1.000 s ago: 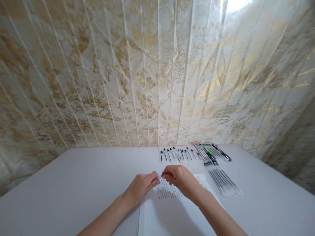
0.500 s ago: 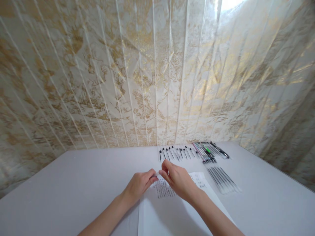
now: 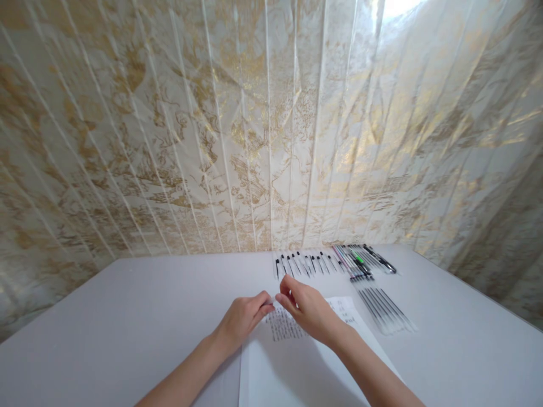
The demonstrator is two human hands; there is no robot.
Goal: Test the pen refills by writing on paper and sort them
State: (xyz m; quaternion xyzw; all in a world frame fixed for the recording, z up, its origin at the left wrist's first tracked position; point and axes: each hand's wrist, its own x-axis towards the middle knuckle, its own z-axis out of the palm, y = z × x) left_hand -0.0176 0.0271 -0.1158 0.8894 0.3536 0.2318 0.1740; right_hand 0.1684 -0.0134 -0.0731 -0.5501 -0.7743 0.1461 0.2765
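Note:
My left hand (image 3: 242,321) is closed, thumb against fingers, at the upper left edge of a sheet of paper (image 3: 292,379) with dense dark handwriting. From its fingertips a small pale piece (image 3: 272,301) pokes out; most of it is hidden, and its kind cannot be made out. My right hand (image 3: 313,312) is curled in a pinch just to the right, its fingertips at or very near the end of that piece. Whether the right fingers grip anything is too small to tell. Both hands hover over the written part of the paper.
Several thin black-tipped refills or pens (image 3: 313,264) lie in a row at the table's back. Right of them is a bunch of pens (image 3: 373,259), one with a green part (image 3: 357,257). Several clear dark-cored pens (image 3: 384,305) lie nearer. A gold-patterned curtain (image 3: 254,141) hangs behind the table.
Almost nothing differs. The view has shifted very slightly, and both hands keep the same closed pose over the paper, with the pale piece showing a little less between them.

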